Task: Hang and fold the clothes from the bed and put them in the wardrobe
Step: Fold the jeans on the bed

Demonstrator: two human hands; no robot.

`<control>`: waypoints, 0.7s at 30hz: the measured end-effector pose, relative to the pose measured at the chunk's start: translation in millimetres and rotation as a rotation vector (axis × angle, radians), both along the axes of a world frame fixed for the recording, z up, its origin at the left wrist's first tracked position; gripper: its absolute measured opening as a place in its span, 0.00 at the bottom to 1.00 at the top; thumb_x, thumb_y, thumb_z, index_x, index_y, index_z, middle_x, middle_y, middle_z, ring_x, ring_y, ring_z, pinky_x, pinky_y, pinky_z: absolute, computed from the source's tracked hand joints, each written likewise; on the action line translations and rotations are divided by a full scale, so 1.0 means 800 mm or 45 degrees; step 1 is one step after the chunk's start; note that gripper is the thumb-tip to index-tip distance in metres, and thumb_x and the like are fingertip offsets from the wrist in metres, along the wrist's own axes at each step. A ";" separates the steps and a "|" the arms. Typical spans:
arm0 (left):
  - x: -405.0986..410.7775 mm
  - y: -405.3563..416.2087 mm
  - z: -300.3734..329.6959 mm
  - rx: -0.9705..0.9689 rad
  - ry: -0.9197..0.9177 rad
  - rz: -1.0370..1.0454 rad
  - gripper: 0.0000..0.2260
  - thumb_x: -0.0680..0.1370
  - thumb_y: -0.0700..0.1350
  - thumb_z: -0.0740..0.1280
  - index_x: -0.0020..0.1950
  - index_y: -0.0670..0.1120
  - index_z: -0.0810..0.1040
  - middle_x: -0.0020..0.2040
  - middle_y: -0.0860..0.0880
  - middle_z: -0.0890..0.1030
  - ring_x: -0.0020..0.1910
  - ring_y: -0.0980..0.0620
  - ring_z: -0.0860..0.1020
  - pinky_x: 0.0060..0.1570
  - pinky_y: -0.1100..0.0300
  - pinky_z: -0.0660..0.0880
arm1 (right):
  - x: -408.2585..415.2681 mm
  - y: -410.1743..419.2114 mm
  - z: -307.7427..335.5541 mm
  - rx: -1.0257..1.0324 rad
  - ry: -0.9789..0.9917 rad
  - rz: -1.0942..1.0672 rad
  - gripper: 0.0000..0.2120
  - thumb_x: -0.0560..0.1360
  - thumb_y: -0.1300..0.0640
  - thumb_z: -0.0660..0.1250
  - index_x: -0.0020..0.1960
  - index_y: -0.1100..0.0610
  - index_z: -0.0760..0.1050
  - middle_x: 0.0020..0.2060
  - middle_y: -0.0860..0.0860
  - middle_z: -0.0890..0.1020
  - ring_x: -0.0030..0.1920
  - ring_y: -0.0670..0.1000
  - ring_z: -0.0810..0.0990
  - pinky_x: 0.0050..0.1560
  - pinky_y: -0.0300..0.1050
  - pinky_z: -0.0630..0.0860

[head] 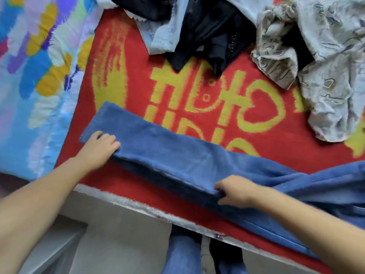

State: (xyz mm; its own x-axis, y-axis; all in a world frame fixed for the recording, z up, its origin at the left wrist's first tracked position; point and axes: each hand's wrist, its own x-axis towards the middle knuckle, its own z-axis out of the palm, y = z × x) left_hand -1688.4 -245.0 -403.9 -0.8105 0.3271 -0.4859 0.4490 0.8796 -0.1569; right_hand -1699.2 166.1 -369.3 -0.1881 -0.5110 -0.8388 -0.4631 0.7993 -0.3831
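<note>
Bright, even light, soft shadows, slight motion blur, wide-angle bending at the edges, no glare.

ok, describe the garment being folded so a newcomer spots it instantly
On the red blanket with yellow lettering, look along the near edge. The long blue terry-cloth garment lies there under both hands. It is flat and plain, whereas the other clothes sit crumpled at the far edge.
</note>
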 end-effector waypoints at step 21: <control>0.019 0.670 -0.006 0.349 -0.116 0.414 0.15 0.75 0.47 0.67 0.59 0.43 0.72 0.56 0.42 0.73 0.58 0.40 0.71 0.51 0.47 0.69 | -0.101 0.548 -0.004 0.425 0.917 -0.331 0.15 0.74 0.59 0.61 0.60 0.54 0.70 0.59 0.57 0.76 0.63 0.57 0.72 0.68 0.61 0.60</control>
